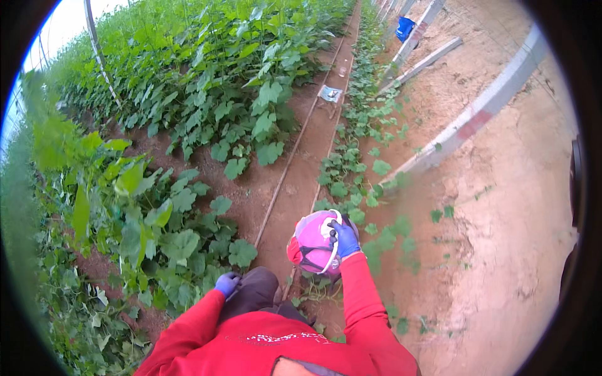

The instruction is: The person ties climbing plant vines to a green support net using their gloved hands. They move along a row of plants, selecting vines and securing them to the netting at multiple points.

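My right hand [345,238], in a blue glove, grips the white handle of a pink bucket [316,237] that hangs over the path. Something red shows at the bucket's left side, and dark strap-like pieces lie across the pink; its contents cannot be made out. My left hand [228,284], gloved in blue as well, rests by my dark-trousered knee, beside broad-leaved vine plants [242,253]. Its fingers are partly hidden, and nothing is seen in it.
Two thin rails or pipes [291,157] run along the dirt path. A light-blue packet [330,94] lies between them. Dense vines [225,70] grow on the left. On the right, concrete posts [451,136] lean against an earthen wall [508,225], with a blue bag [405,29] farther off.
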